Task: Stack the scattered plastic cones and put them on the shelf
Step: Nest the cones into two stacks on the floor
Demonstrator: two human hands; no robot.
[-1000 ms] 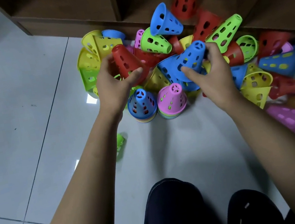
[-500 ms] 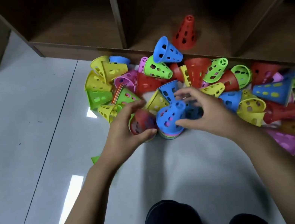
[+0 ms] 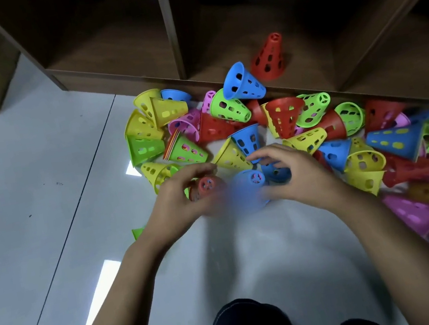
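Head view: I find the left hand (image 3: 182,196) closed round a red cone (image 3: 205,186) sitting upright on a stack. The right hand (image 3: 292,174) is spread wide, fingers loose beside a blurred blue cone (image 3: 249,185) (contact unclear). The scattered cones (image 3: 280,119) lie from twelve to three o'clock of the hands; one red cone on the shelf (image 3: 268,58) stands at one o'clock. Risk: the neighbouring stacks could topple if nudged.
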